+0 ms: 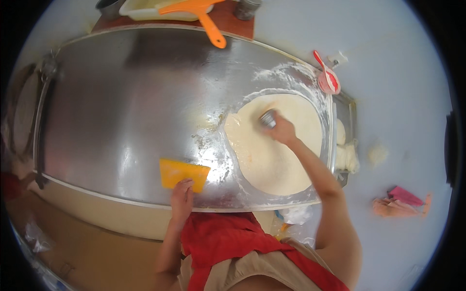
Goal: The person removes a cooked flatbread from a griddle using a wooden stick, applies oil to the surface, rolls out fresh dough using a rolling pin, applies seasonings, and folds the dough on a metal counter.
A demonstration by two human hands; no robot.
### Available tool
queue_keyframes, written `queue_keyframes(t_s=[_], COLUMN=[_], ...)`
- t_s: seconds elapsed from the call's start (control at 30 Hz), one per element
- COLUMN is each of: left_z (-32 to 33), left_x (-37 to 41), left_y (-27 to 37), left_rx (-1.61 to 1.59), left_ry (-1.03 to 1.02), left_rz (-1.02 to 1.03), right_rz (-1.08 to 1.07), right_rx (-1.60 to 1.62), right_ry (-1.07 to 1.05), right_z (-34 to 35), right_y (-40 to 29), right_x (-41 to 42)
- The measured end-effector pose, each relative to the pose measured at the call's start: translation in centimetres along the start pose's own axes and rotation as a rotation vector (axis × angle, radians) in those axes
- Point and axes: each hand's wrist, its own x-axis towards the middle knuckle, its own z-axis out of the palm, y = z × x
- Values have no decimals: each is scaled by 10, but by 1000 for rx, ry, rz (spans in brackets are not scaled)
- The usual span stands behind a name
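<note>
A broad, flat sheet of pale dough lies on the right part of the metal worktop, with flour around its edge. Over the dough's upper middle, my right hand grips a small ridged metal cup, somewhat blurred. Whether the cup touches the dough I cannot tell. A wet, shiny patch shows along the left side of the sheet. My left hand holds a yellow dough scraper near the worktop's front edge, left of the dough.
At the back, an orange long-handled scraper lies across a pale tray beside a metal container. A red-handled scoop sits at the right rear edge. Dough pieces fill a side tray. Cloths hang at the right.
</note>
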Motion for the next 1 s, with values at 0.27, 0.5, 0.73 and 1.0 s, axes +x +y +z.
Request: queue_keyframes(t_s=[0.27,0.5,0.73,1.0], left_z=[51,102,142,171], left_x=[-26,-56,-79,-103], left_y=[51,86,112,122], left_rx=[57,75,67,16], left_ry=[-76,-83,-30,89], left_rz=[70,98,80,5], right_rz=[144,48,-98,84], right_rx=[283,241,90,137], right_ry=[-146,-240,-351,-253], right_z=[-3,-1,-23,-37], right_y=[33,97,153,256], right_x=[-27,-82,-114,-159])
